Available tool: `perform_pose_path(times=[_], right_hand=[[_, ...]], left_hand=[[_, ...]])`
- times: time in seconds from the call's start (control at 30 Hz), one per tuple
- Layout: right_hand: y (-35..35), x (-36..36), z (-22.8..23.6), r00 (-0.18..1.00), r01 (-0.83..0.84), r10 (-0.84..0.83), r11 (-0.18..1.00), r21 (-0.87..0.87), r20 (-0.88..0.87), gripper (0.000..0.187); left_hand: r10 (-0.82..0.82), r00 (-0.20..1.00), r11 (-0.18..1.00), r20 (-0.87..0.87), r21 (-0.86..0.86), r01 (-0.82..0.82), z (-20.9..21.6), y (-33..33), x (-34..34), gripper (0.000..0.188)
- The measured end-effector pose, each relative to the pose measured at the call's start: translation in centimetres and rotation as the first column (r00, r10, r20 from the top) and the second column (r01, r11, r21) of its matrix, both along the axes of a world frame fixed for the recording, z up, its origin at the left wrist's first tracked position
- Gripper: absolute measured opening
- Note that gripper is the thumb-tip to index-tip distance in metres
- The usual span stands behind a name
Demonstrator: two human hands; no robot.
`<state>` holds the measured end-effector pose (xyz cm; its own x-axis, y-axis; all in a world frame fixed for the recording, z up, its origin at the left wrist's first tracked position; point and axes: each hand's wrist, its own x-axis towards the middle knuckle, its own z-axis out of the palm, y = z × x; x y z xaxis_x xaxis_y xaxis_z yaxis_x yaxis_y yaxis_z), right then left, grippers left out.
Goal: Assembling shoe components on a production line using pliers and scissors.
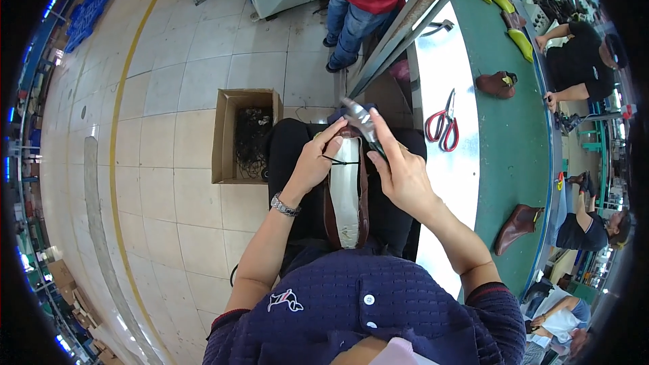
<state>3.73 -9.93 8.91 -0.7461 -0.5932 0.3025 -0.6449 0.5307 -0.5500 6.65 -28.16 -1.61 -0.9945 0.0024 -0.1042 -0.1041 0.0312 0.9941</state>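
A brown leather shoe [347,189] lies sole up along my lap, its pale underside facing me and a thin black cord across it. My left hand [312,167], with a watch on the wrist, is closed on the shoe's far end, fingers at the rim and thumb near the cord. In my right hand [407,179] is a silver metal-headed tool [359,119] that looks like pliers. Its head lies over the far end of the shoe, slightly blurred, and my fingers hide most of its handle.
A cardboard box [222,136] with dark stringy scraps stands on the floor to my left. At right, red-handled scissors [443,128] lie on a metal ledge [449,202] beside a green conveyor belt [503,169] carrying brown shoes [519,228]. A metal post [405,23] rises ahead; people work nearby.
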Motion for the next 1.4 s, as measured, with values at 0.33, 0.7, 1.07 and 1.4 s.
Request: perform_pose_path(times=[0.33,0.7,1.07,1.4], right_hand=[[0.2,0.3,0.3,0.981,-0.052,0.015,0.981,0.187,0.195,0.070],[9.3,5.8,-5.7,0.671,0.592,-0.564,0.798,0.111,0.481,0.063],[21.6,10.1,-15.7,0.446,0.795,-0.895,0.388,0.466,-0.015,0.069],[17.5,-8.3,-17.1,0.483,0.854,-0.876,0.465,0.232,-0.022,0.051]], left_hand=[[-0.049,0.995,0.974,0.090,0.226,0.027,1.5,0.1,0.4,0.048],[-0.068,0.991,0.978,0.112,0.202,0.044,1.5,0.5,-0.5,0.036],[-0.008,0.990,0.995,0.139,0.102,-0.006,1.6,1.3,-2.4,0.028],[0.205,0.969,0.944,0.140,0.232,-0.234,0.9,1.9,2.2,0.041]])
